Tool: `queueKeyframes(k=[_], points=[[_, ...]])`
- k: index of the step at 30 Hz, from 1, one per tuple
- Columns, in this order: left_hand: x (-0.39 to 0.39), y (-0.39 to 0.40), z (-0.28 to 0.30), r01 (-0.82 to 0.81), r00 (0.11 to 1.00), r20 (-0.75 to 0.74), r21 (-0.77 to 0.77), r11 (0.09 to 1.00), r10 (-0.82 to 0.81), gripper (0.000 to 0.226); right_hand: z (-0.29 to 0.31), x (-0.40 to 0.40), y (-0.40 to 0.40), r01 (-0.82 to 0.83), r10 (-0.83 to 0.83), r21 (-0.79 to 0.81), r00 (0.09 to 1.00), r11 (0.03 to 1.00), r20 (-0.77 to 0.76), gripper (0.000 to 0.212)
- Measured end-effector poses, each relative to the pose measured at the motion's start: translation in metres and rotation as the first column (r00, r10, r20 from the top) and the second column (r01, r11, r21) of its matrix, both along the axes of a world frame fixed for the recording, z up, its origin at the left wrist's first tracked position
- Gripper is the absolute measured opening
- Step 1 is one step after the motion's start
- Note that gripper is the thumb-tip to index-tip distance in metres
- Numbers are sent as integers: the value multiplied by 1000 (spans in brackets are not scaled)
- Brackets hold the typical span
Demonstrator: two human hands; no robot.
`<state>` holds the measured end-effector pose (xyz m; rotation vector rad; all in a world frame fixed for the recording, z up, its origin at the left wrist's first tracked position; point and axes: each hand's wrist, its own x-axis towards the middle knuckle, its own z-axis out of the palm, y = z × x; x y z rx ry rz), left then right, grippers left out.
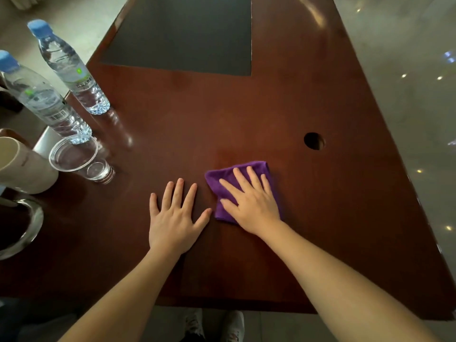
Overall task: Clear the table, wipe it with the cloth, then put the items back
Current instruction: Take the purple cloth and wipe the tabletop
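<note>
A folded purple cloth (223, 180) lies on the dark brown wooden table (333, 193), near its front middle. My right hand (251, 202) presses flat on the cloth with straight, spread fingers. My left hand (176, 215) rests flat on the bare wood just left of the cloth, fingers spread. Two water bottles with blue caps stand at the left edge, one farther back (71, 72) and one nearer (44, 102). A clear plastic cup (79, 156) stands in front of them, and a cream mug (22, 166) sits at the far left.
A black rectangular inlay (187, 35) covers the far part of the table. A round cable hole (313, 141) is to the right of the cloth. A shiny chrome curved piece (29, 228) shows at the lower left. Glossy floor surrounds the table; shoes (214, 324) show below its front edge.
</note>
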<state>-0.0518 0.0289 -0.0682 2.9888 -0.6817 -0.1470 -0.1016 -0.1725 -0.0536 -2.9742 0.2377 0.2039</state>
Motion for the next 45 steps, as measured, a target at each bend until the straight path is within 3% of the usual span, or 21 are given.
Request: queueKeyframes(k=[4,9,18,20,22,27,32,35,40,45], points=[[0,1,-2,4,1000,-10,11,1000,-4,86,-1,-41,-60,212,-213,-39,977,976,2,58],[0,0,-1,4,1000,-9,3,1000,-4,86,2,-75,-138,660,-663,-69,748,748,-24,63],[-1,-1,2,0,1000,-6,11,1000,0,85,4,-16,-122,809,-809,-26,585,587,-51,66],[-1,-1,1,3,1000,-4,18,1000,-3,85,5,14,-100,782,-781,3,623,624,-40,64],[0,0,0,3,1000,0,19,1000,-3,84,5,40,-65,695,-695,33,719,718,-9,61],[1,-1,-1,-1,1000,1,1,1000,1,85,2,61,17,293,-295,43,954,955,55,59],[0,0,0,7,1000,3,15,1000,-7,85,-1,19,12,20,-19,-2,999,1000,45,62],[0,0,1,4,1000,-4,16,1000,-4,85,-5,-4,-17,80,-79,-19,996,997,45,60],[-1,0,1,-1,1000,-11,10,1000,1,85,-4,-25,-92,498,-497,-45,867,866,36,59],[-1,0,3,1,1000,-11,14,1000,-1,84,-3,-24,-95,514,-514,-41,858,857,27,60]])
